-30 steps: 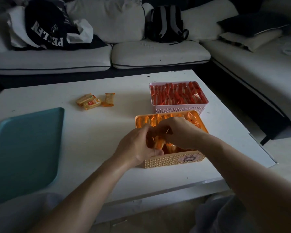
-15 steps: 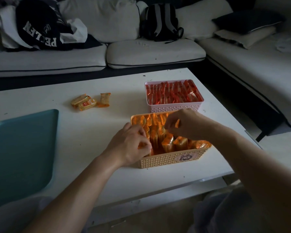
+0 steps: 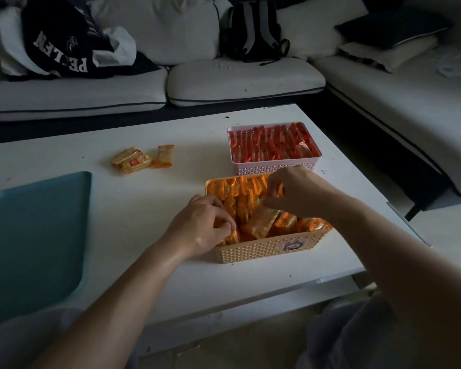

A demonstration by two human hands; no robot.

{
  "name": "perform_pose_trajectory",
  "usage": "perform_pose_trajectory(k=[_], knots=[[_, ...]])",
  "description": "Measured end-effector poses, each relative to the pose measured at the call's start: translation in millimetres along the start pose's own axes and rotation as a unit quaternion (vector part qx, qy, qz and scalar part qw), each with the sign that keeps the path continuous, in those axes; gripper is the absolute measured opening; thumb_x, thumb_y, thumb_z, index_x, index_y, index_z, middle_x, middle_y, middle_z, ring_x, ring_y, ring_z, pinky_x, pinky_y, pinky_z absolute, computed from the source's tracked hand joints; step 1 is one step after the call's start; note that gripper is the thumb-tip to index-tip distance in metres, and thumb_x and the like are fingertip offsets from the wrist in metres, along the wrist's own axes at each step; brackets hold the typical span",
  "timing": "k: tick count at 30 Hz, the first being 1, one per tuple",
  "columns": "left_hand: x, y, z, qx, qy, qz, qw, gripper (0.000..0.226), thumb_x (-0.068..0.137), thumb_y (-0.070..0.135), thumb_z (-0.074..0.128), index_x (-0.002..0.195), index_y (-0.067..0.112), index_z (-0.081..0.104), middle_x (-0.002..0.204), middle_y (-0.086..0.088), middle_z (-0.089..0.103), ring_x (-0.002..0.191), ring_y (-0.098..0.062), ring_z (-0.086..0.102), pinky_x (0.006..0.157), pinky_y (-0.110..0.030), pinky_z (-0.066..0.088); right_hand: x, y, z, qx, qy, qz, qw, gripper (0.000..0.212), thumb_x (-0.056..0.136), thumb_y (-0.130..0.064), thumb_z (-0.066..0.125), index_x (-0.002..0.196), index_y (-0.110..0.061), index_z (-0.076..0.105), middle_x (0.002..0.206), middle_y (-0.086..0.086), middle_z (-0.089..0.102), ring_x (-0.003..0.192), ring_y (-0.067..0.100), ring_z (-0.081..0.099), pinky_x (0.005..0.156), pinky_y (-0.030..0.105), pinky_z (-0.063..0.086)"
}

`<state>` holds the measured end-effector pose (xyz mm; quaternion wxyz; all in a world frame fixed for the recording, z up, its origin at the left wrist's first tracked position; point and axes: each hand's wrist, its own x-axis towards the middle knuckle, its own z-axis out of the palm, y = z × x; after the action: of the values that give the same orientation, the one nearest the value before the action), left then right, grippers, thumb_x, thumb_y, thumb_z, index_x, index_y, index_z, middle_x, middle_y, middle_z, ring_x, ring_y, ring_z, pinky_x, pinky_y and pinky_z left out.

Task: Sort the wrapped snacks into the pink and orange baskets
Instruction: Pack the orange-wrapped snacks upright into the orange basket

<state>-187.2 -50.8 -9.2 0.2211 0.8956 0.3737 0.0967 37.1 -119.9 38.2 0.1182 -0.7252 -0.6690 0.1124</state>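
The orange basket [image 3: 266, 250], centre frame, holds orange-wrapped snacks [image 3: 240, 209] on edge. One leaning packet [image 3: 261, 222] points to the upper right. The left hand [image 3: 200, 227] pinches snacks at the near-left corner. Whether the right hand [image 3: 296, 193] grasps anything is unclear. Above, the pink basket [image 3: 274, 169] holds red-wrapped snacks [image 3: 272, 145].

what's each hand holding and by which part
The left hand pinches the top edge of an orange-wrapped snack in the orange basket. The right hand touches packets; grip cannot be told.

orange basket [image 3: 250, 251]: packed with orange-wrapped snacks [image 3: 240, 187], mostly on edge. pink basket [image 3: 274, 167] just behind it, full of red-wrapped snacks [image 3: 272, 145]. three loose orange snacks [image 3: 136, 161] lie flat, far-left of it.
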Motion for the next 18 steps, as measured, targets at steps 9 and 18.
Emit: perform_pose_trajectory(k=[9, 18], knots=[[0, 12, 11, -0.059, 0.081, 0.042, 0.994, 0.027, 0.092, 0.031, 0.068, 0.118, 0.026, 0.061, 0.110, 0.009, 0.058, 0.105, -0.013, 0.052, 0.083, -0.030, 0.050, 6, -34, 39, 0.078, -0.061, 0.063, 0.993, 0.015, 0.097, -0.018, 0.063, 0.088, -0.009, 0.071, 0.070, 0.000, 0.067, 0.058, 0.008, 0.067, 0.047, 0.013, 0.048], [2, 18, 20, 0.029, 0.083, 0.108, 0.990, 0.006, 0.086, 0.033, 0.072, 0.090, 0.034, 0.077, 0.102, 0.018, 0.069, 0.099, -0.009, 0.052, 0.086, -0.036, 0.048, -14, 19, -5, 0.000, -0.087, 0.002, 0.996, 0.028, 0.090, -0.015, 0.073, 0.116, -0.025, 0.072, 0.113, -0.013, 0.067, 0.091, 0.003, 0.063, 0.066, 0.013, 0.053]])
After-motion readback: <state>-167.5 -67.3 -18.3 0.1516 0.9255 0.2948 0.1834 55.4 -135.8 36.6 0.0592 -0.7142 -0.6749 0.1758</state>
